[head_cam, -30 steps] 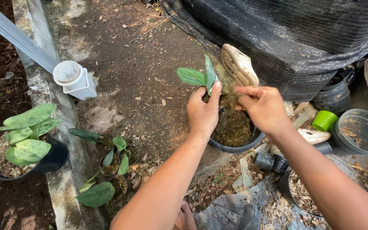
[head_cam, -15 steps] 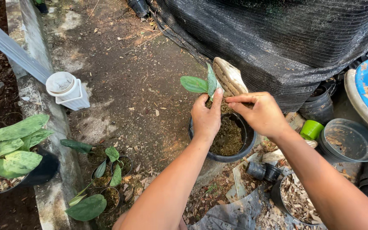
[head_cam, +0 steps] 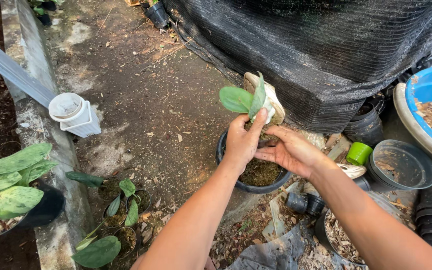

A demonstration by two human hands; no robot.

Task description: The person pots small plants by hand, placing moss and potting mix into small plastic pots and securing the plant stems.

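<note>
Holding the seedling (head_cam: 248, 100) upright with my left hand (head_cam: 242, 141) — stem vertical over the black pot (head_cam: 226, 155) — my right hand (head_cam: 290, 150) presses soil (head_cam: 258, 172) beside it.

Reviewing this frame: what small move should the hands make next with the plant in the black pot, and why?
Probably the right hand should press the mix in around the stem. The left hand holds the small leafy plant upright over the black pot, while the right hand's fingers lie on the brown potting mix at its base.
</note>
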